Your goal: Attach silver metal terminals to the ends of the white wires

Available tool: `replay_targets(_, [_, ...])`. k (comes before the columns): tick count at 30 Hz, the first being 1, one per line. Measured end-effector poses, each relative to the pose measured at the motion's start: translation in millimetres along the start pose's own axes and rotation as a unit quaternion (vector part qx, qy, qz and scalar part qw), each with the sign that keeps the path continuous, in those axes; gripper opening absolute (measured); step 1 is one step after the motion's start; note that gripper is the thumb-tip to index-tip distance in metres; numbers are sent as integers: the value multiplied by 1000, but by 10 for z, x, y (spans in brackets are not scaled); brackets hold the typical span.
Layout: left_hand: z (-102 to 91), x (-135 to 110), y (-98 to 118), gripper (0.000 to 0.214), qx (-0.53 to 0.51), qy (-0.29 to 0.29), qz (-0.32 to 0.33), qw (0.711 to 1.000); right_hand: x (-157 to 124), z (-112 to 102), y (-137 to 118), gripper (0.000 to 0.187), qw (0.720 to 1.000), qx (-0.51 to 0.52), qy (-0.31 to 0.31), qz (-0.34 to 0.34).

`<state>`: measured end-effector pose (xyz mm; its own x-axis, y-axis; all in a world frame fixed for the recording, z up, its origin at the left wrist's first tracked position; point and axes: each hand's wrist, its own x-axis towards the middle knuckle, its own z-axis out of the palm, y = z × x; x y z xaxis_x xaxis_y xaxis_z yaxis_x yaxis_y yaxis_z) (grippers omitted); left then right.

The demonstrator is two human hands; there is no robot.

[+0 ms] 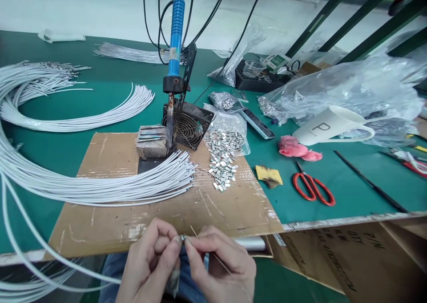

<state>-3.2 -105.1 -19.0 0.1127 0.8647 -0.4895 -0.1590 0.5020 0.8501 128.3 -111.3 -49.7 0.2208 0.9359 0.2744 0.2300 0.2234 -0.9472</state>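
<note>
I have left hand (150,265) pinching a tiny part (183,237); right hand (230,256), fingertips beside it, grasping thin wire (222,264).

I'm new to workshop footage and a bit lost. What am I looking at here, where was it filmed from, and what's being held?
There is no robot here, just a person's bare hands. The single picture comes from a camera worn on the head, looking forward and down.

The left hand and right hand meet near the table's edge, fingertips together at a tiny piece, too small to identify. A thin strand passes by the right hand.

Beyond them, a cardboard sheet lies on the green table. On it are white cables, small metal pieces and an upright blue-handled tool, apparently a soldering iron. To the right are red-handled scissors and a white mug.
</note>
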Motion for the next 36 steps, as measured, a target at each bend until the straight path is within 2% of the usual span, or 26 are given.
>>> replay_targets(3, [-14, 19, 13, 55, -44, -11, -25, 999, -65, 91, 52, 17, 997, -8, 55, -56])
replay_targets(6, [-18, 33, 16, 55, -91, -20, -45, 995, -64, 116, 101, 19, 991, -23, 73, -109])
replay_targets(9, [-12, 42, 27, 54, -108, -13, -55, 993, -46, 74, 111, 26, 987, -51, 50, -146])
replay_targets(12, [-11, 55, 40, 55, -103, 10, -46, 994, -31, 12, 82, 39, 984, -77, 9, -163])
replay_targets(16, [-22, 79, 68, 59, -70, 19, -37, 997, 0, -69, 43, 53, 982, -74, -11, -172])
replay_targets(19, [-25, 87, 104, 63, -39, 31, -23, 998, 40, -146, 31, 46, 990, -36, -57, -123])
replay_targets(22, [-25, 86, 128, 64, -35, 33, -27, 998, 69, -199, 31, 27, 995, 44, -87, 4])
replay_targets(25, [-34, 80, 123, 61, -40, 19, -35, 998, 61, -185, 35, 8, 971, 162, -80, 158])
replay_targets(27, [-43, 75, 111, 60, -49, 8, -35, 998, 42, -156, 33, 10, 948, 213, -87, 220])
replay_targets(30, [-55, 71, 96, 59, -56, 0, -36, 998, 19, -128, 26, 14, 935, 236, -90, 248])
replay_targets(36, [-48, 79, 91, 63, -36, 19, -28, 999, 17, -145, 23, 20, 946, 212, -90, 229])
